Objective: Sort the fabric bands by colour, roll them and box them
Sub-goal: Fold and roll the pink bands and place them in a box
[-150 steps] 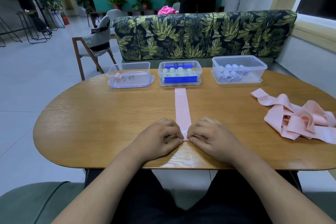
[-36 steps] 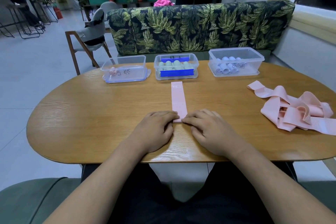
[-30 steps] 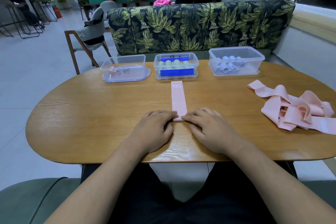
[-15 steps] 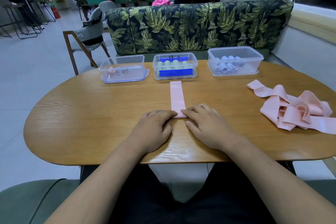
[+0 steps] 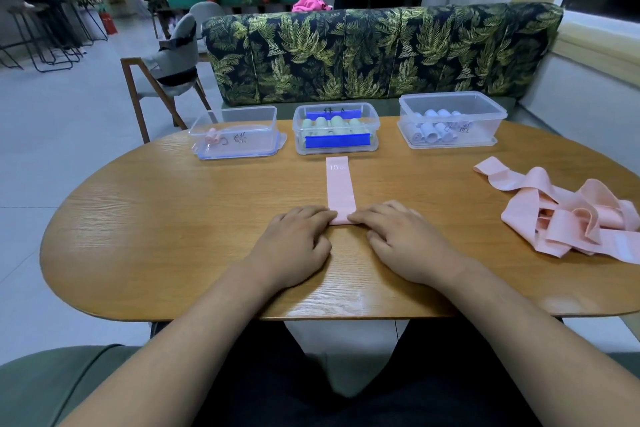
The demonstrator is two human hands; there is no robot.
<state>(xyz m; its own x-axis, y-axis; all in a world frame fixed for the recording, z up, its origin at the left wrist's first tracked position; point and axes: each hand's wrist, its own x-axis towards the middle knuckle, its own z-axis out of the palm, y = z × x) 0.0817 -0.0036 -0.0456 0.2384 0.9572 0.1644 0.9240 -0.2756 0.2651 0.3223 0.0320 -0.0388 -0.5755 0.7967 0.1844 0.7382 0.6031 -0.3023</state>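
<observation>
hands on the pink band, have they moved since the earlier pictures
Yes. The left hand and right hand have crept forward along the pink band toward the middle box, away from the table near edge; the flat stretch is shorter.

Left hand (image 5: 296, 244) and right hand (image 5: 407, 246): both bare. Left forearm (image 5: 207, 315), right forearm (image 5: 502, 305): bare to the frame's lower edge. Lap: plain black garment (image 5: 415, 399) over both thighs; trousers or shorts, cannot tell.
</observation>
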